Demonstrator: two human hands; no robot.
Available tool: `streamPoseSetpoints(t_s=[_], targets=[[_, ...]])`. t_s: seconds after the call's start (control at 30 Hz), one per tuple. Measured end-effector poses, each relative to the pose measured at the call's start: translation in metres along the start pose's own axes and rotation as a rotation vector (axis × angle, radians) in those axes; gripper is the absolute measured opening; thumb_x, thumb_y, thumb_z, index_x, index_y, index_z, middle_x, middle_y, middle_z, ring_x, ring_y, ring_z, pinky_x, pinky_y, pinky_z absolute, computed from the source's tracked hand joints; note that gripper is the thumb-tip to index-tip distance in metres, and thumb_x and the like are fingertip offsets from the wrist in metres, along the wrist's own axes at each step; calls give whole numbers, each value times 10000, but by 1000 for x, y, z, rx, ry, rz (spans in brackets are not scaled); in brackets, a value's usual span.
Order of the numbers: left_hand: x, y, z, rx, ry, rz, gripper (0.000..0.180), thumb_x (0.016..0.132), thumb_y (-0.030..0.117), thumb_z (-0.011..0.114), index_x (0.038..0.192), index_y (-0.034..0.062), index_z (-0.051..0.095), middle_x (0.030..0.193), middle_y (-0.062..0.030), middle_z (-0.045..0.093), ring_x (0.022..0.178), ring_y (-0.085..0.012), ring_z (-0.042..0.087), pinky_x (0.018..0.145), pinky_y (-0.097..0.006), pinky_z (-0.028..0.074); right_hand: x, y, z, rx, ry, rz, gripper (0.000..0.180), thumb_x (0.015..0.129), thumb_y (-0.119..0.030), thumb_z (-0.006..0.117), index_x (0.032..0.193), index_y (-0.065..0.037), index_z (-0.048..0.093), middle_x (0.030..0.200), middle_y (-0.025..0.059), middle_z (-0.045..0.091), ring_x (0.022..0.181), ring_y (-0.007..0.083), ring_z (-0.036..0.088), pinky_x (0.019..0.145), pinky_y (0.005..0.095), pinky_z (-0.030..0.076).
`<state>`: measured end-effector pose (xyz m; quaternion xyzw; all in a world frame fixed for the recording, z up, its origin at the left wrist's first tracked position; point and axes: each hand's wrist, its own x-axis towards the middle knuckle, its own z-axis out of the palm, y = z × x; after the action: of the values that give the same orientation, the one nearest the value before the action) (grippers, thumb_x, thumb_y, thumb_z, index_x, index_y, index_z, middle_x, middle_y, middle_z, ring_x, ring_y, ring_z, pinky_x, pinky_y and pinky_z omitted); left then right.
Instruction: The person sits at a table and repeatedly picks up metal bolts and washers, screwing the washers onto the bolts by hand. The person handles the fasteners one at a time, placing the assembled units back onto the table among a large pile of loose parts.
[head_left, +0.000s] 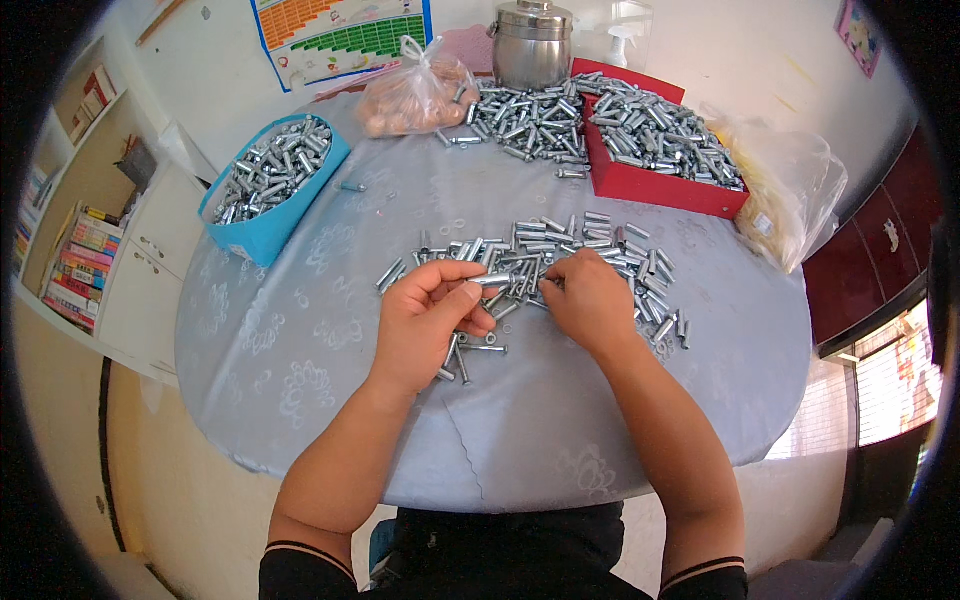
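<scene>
My left hand (420, 318) pinches a shiny metal sleeve (492, 281) between thumb and fingers, its free end pointing right. Just to the right, my right hand (592, 302) reaches down at the pile with its fingertips pressed together; what they hold, if anything, is too small to make out. Around and beyond both hands spreads a loose heap of metal sleeves (545, 238). Several long thin bolts (488, 348) lie beside my left hand, nearer to me. Small nuts and washers (662, 347) are scattered by the heap's right edge.
A blue box (275, 225) full of assembled anchor bolts stands far left. At the back right is a red box (665, 196), also full, beside a spilled pile of bolts (530, 125). Behind are a knotted plastic bag (415, 95), a steel pot (532, 48) and a clear bag (790, 180).
</scene>
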<state>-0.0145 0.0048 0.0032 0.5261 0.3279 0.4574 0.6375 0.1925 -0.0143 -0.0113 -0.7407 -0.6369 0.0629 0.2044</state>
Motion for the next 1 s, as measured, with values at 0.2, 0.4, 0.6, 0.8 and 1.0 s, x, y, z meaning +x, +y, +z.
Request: streamPoseSetpoints(t_s=[0.2,0.4,0.6,0.8,1.0], targets=[[2,-6,0,-1,3,-18,210,926,63,581,1115,-19,621,960,-124,700,704,-157,674,622,-271,575,-2,0,-3,347,34,-18,109,816,-146,678,872,-52,671,898,110,651,777,258,656,699,360,527],[1,-9,7,40,1,-57,225,935,54,574,1141,-27,612,998,-138,699,727,-171,684,635,-279,583,-22,-11,-12,1150,-41,188,110,862,-60,682,925,10,626,848,55,667,746,113,631,645,234,496],[1,-10,11,62,-18,-64,228,937,52,571,1143,-38,610,995,-143,698,735,-175,687,648,-279,585,-29,-5,-1,1279,-9,137,136,840,-2,700,960,7,639,886,47,675,772,84,617,675,224,496],[-1,-9,11,105,-53,-66,229,934,39,569,1141,-49,611,973,-146,698,741,-187,696,658,-288,588,-33,-4,-10,1209,-73,106,212,830,-1,718,1034,6,662,909,40,679,811,89,621,716,219,499],[-1,-7,11,112,-80,-92,234,930,29,571,1145,-57,608,980,-161,693,753,-198,698,671,-293,591,-34,3,-12,1206,-128,75,152,866,-66,703,991,15,671,837,31,666,739,80,602,660,225,490]])
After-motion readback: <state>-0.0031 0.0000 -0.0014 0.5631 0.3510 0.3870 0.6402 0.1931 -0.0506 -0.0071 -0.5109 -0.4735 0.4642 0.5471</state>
